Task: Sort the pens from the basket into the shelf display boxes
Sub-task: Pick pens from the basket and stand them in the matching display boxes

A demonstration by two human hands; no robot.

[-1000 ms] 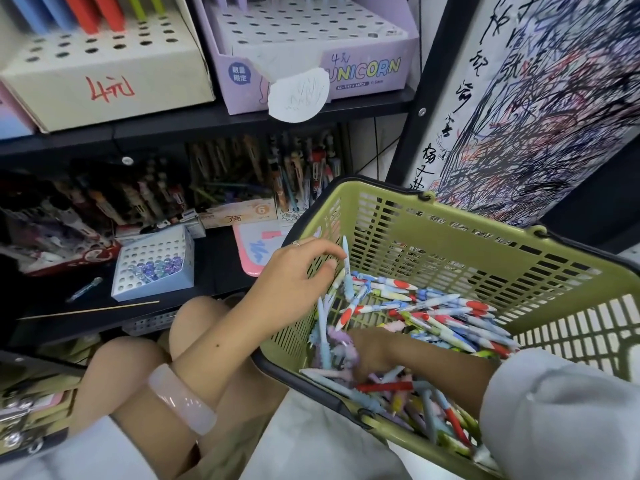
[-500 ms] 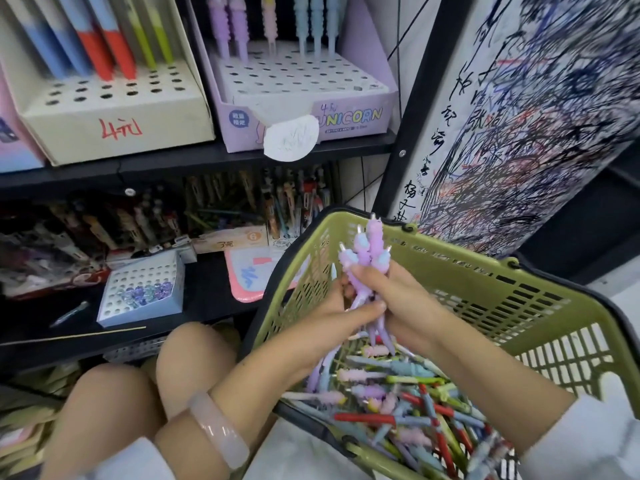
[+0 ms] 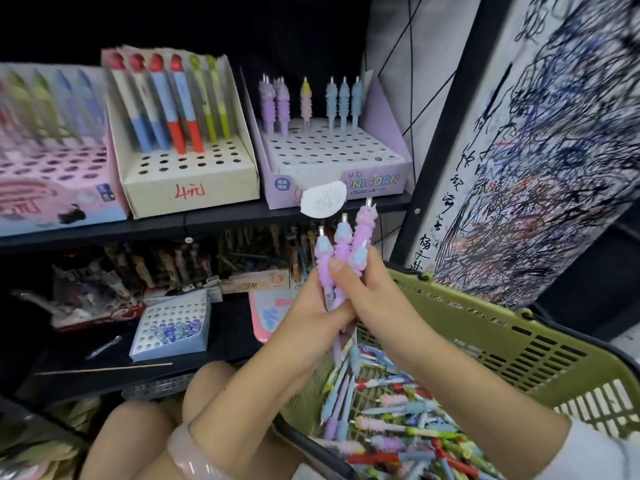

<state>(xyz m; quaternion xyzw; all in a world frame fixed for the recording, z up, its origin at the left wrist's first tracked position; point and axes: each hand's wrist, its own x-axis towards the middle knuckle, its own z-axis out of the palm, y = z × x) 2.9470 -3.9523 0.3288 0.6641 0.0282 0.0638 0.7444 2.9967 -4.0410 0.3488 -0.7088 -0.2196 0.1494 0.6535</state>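
Both my hands hold a bunch of purple unicorn pens [image 3: 341,247] upright above the left rim of the green basket [image 3: 485,341]. My left hand [image 3: 311,317] grips the lower barrels and my right hand [image 3: 363,289] wraps the bunch from the right, thumb across it. The basket holds several loose pens [image 3: 398,434] in purple, blue, red and green. On the upper shelf stands the lilac unicorn display box [image 3: 329,157] with a few purple, yellow and blue pens in its back row.
A cream box [image 3: 187,168] with red, blue and green pens and a pink box [image 3: 52,181] stand left of the lilac one. The lower shelf [image 3: 104,368] carries a small white holed box [image 3: 169,327] and more stock. A scribbled test panel [image 3: 540,150] rises at the right.
The bunch of purple pens came out of the basket and rose in both hands. The view tilted up, bringing the upper shelf boxes into sight.
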